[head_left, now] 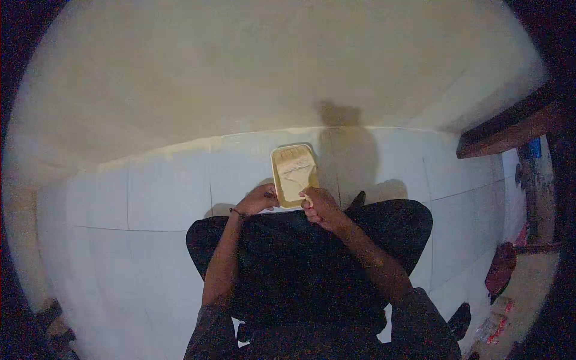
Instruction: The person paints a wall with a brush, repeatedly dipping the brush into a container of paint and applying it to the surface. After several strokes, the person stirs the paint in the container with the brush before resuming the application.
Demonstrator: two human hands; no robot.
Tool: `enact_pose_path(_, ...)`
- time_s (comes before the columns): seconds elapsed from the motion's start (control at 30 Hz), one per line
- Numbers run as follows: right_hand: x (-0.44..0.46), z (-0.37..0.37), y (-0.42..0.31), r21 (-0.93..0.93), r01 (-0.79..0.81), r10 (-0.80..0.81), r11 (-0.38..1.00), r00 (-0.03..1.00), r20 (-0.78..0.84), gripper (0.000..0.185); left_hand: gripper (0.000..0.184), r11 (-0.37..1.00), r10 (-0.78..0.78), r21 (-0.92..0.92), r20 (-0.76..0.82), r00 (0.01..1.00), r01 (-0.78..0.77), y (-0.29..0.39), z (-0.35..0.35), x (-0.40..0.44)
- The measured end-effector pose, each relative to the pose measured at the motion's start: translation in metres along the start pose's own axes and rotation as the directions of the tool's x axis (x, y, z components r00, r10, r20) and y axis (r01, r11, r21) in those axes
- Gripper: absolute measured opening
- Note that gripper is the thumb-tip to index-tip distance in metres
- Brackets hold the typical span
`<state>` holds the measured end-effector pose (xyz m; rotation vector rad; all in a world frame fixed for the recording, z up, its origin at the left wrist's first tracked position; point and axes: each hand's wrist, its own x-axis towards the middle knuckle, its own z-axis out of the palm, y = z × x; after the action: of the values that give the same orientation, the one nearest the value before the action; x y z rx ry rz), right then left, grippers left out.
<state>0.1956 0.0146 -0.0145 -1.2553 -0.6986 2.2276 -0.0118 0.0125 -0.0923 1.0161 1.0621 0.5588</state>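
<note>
A pale yellow rectangular tray lies in front of my crossed legs. In it rests a wide brush with its bristles toward the far end. My right hand is closed round the brush's handle at the tray's near right corner. At the near left edge of the tray is my left hand, its fingers bent against the rim; whether they grip it is hard to see.
A beige wall rises beyond the white tiled floor. A dark wooden ledge juts in at the right. Dark red cloth and a plastic packet lie at the lower right.
</note>
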Motion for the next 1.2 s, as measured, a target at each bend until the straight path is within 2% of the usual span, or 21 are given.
enact_pose_path(0.03,0.004,-0.001,0.001,-0.003,-0.003,0.003,1.0,1.0,-0.001,0.02,0.023,1.0,0.0,-0.005,-0.001,1.0,0.0,-0.003,-0.004,0.002)
enact_pose_path(0.1,0.009,-0.002,-0.006,0.037,-0.134,0.135,0.99,0.99,-0.038,0.02,0.021,1.0,-0.018,-0.021,-0.005,1.0,0.018,0.006,-0.006,0.004)
enact_pose_path(0.13,0.008,-0.003,-0.009,0.036,-0.143,0.144,0.989,0.989,-0.035,0.02,0.021,0.999,-0.024,-0.027,-0.01,1.0,0.023,0.012,-0.005,0.002)
enact_pose_path(0.23,0.006,-0.005,-0.007,0.059,-0.134,0.135,0.989,0.991,-0.015,0.021,0.02,0.998,-0.021,-0.053,-0.029,0.999,0.019,0.021,-0.004,-0.002)
enact_pose_path(0.3,0.002,-0.004,-0.005,0.037,0.039,-0.041,0.999,0.998,0.037,0.023,0.02,0.999,-0.031,-0.027,-0.052,0.998,0.03,0.019,-0.003,-0.002)
enact_pose_path(0.33,0.001,-0.005,-0.005,0.033,0.042,-0.044,0.999,0.998,0.036,0.023,0.02,0.999,-0.026,-0.028,-0.051,0.998,0.025,0.017,-0.003,-0.002)
enact_pose_path(0.4,0.0,-0.002,-0.01,-0.002,0.032,-0.032,0.999,0.999,-0.031,0.024,0.02,0.998,0.009,-0.061,-0.038,0.999,-0.012,0.011,-0.004,-0.002)
enact_pose_path(0.63,0.007,-0.013,0.002,0.024,-0.04,0.039,0.999,0.998,0.043,0.025,0.017,0.998,0.028,-0.053,-0.077,0.997,-0.032,0.015,-0.003,0.0)
enact_pose_path(0.7,0.001,-0.005,-0.001,-0.119,0.031,-0.039,0.992,0.997,-0.064,0.025,0.017,0.989,-0.025,-0.149,-0.095,0.995,0.011,0.014,0.0,-0.001)
enact_pose_path(0.73,-0.002,-0.005,-0.005,-0.121,0.027,-0.035,0.992,0.997,-0.071,0.025,0.017,0.988,-0.026,-0.154,-0.091,0.996,0.012,0.014,0.001,0.001)
enact_pose_path(0.83,-0.002,-0.005,-0.013,-0.062,0.068,-0.069,0.996,0.997,-0.017,0.024,0.017,0.993,-0.034,-0.119,-0.062,0.998,0.026,0.013,-0.002,0.004)
enact_pose_path(0.9,0.001,-0.008,-0.009,0.0,-0.011,0.011,1.0,1.0,-0.022,0.023,0.016,0.99,-0.008,-0.138,-0.057,0.998,0.0,0.016,-0.002,0.004)
enact_pose_path(1.03,0.003,-0.011,0.006,0.05,-0.072,0.07,0.996,0.997,0.043,0.022,0.014,0.995,0.018,-0.091,-0.088,0.996,-0.026,0.009,-0.002,-0.001)
enact_pose_path(1.1,-0.003,0.0,-0.002,-0.016,0.037,-0.037,0.999,0.999,-0.009,0.021,0.014,0.994,0.019,-0.108,-0.093,0.996,-0.029,0.01,-0.001,-0.002)
enact_pose_path(1.2,-0.009,0.005,-0.011,-0.056,0.129,-0.129,0.99,0.992,0.007,0.02,0.013,0.998,-0.027,-0.058,-0.092,0.995,0.022,0.013,0.0,-0.001)
